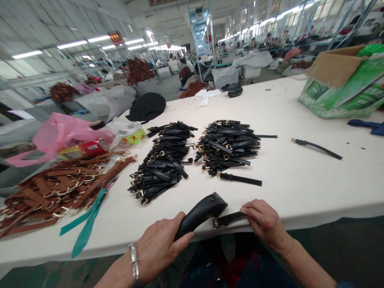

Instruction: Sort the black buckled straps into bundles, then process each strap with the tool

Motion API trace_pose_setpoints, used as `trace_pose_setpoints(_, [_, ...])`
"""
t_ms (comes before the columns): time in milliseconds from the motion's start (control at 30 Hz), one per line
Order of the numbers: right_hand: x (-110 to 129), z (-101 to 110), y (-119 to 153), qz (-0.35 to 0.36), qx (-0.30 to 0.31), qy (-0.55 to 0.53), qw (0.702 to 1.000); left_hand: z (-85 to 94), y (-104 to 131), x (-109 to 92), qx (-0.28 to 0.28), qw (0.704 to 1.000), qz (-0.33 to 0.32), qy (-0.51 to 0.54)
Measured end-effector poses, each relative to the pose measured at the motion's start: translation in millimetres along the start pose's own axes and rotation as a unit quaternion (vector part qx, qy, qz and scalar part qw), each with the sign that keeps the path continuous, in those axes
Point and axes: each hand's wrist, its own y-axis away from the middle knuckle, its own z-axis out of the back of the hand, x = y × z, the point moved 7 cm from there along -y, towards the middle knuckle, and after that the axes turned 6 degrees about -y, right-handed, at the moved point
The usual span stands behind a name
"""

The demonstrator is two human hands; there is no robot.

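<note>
My left hand (160, 244), with a silver bangle at the wrist, is wrapped round the handle of a black curved handheld tool (204, 210). The tool's wide head points right, just above the near edge of the table; its exact kind I cannot make out. In my right hand (265, 222) the fingers pinch one end of a black buckle strap (228, 219). Its gold buckle lies leftward, close beneath the tool's head. Beyond my hands are two heaps of similar black straps, a left heap (163, 160) and a right heap (229, 142). A single strap (240, 179) lies in front of the right heap.
Brown straps with metal rings (60, 184) and a green ribbon (90, 224) lie at left, beside a pink plastic bag (66, 134). A black cap (148, 107) sits at the far edge. Rightward are a lone strap (319, 148) and a green carton (339, 88).
</note>
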Motion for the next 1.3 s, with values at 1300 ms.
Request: trace_pose_setpoints(1300, [-15,-18,-28,-0.249,0.201,-0.009,0.947,-15.9,9,34,-0.024,0.995,0.043,0.082])
